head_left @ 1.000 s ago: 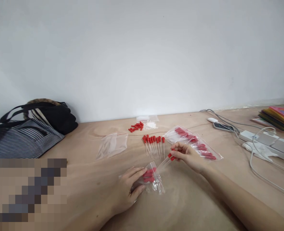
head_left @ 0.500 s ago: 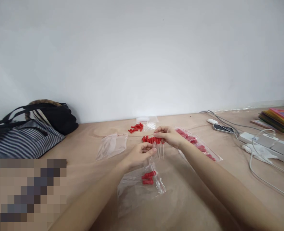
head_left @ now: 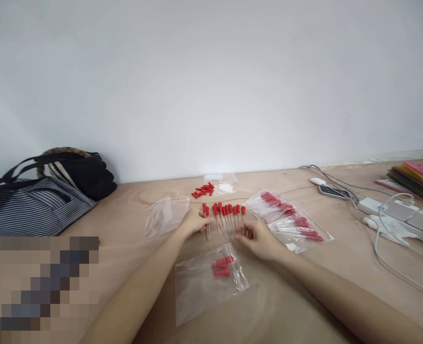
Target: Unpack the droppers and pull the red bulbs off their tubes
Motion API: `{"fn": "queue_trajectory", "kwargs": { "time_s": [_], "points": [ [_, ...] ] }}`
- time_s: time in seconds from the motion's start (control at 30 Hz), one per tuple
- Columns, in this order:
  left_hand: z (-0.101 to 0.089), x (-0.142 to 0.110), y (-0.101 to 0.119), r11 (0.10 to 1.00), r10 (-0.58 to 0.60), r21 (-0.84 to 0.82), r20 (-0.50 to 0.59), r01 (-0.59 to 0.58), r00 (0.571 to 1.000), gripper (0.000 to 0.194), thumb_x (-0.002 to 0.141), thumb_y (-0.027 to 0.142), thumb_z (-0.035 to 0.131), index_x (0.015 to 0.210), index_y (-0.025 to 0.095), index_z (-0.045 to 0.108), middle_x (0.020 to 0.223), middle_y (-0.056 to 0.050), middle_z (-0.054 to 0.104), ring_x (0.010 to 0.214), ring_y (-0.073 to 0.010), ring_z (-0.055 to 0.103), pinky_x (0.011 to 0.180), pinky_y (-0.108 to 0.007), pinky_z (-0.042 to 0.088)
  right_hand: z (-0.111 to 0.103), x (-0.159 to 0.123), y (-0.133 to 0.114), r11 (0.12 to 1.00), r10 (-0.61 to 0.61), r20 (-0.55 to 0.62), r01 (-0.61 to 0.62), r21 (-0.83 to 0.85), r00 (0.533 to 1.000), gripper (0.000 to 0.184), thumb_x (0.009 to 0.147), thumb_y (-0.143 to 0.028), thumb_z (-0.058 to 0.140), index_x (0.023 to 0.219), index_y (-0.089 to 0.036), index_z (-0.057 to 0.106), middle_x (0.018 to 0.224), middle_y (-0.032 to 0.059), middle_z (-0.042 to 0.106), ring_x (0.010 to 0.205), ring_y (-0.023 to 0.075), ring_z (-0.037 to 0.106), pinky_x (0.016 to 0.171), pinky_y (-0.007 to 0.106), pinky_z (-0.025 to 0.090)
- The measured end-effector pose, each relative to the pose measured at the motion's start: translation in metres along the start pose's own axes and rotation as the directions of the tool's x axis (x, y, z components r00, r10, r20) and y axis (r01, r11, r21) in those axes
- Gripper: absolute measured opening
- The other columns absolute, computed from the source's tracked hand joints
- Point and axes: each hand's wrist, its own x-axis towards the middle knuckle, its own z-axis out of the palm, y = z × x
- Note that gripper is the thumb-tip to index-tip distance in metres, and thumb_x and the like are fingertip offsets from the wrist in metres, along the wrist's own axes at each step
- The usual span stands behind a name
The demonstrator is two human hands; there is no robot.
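A row of droppers (head_left: 227,220) with red rubber bulbs and clear stems lies in the middle, bulbs toward the wall. At its left end my left hand (head_left: 194,222) is closed on a pair of droppers (head_left: 207,220), thumb across their stems. Curled beside the stem tips at the right end is my right hand (head_left: 257,239); what its fingertips hold, if anything, is hidden. Nearer me lies a clear zip bag (head_left: 197,291) with a few red-bulbed droppers (head_left: 222,267) inside. To the right are filled bags (head_left: 326,235) of droppers.
Loose red bulbs (head_left: 204,190) lie beside clear tubes (head_left: 224,188) near the wall. A clear bag (head_left: 161,217) rests left of my left hand. A striped bag (head_left: 35,205) stands far left. Right are a phone-like device (head_left: 333,192), power strip (head_left: 394,210), cables and coloured sheets (head_left: 415,179).
My hands have moved apart, the left one leftward and away from me, the right one nearer to me. The droppers, bunched between my hands before, now lie spread in a row.
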Motion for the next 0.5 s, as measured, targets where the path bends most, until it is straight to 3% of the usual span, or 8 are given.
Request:
{"fn": "queue_trajectory", "kwargs": {
  "time_s": [0.17, 0.3, 0.5],
  "points": [
    [0.005, 0.015, -0.005, 0.999, -0.016, 0.047, -0.005, 0.016, 1.000, 0.030, 0.057, 0.030, 0.075, 0.058, 0.014, 0.050, 0.038, 0.006, 0.048, 0.037, -0.0091, 0.049, 0.039, -0.019, 0.041, -0.002, -0.036, -0.008, 0.997, 0.018, 0.101, -0.011, -0.072, 0.995, 0.004, 0.072, -0.021, 0.053, 0.072, -0.018, 0.057, 0.060, -0.0020, 0.055, 0.052, 0.0091, 0.046, 0.048, 0.021, 0.034],
    [0.007, 0.022, -0.007, 0.997, 0.002, 0.072, -0.002, -0.001, 1.000, 0.032, 0.056, 0.033, 0.076, 0.061, 0.014, 0.050, 0.040, 0.007, 0.049, 0.037, -0.0086, 0.050, 0.038, -0.017, 0.041, -0.003, -0.038, -0.014, 0.997, 0.034, 0.092, -0.027, -0.076, 0.995, 0.006, 0.072, -0.023, 0.055, 0.072, -0.019, 0.059, 0.060, -0.0023, 0.055, 0.052, 0.0090, 0.045, 0.048, 0.021, 0.033],
    [0.008, 0.026, -0.011, 0.992, 0.029, 0.121, -0.013, -0.028, 0.999, 0.036, 0.055, 0.036, 0.076, 0.065, 0.016, 0.048, 0.042, 0.007, 0.050, 0.038, -0.0107, 0.054, 0.037, -0.017, 0.039, 0.003, -0.037, -0.011, 0.998, 0.068, 0.170, -0.068, -0.005, 0.983, 0.012, 0.072, -0.029, 0.057, 0.072, -0.018, 0.062, 0.056, -0.0025, 0.054, 0.051, 0.0090, 0.046, 0.049, 0.021, 0.033]
  ]
}}
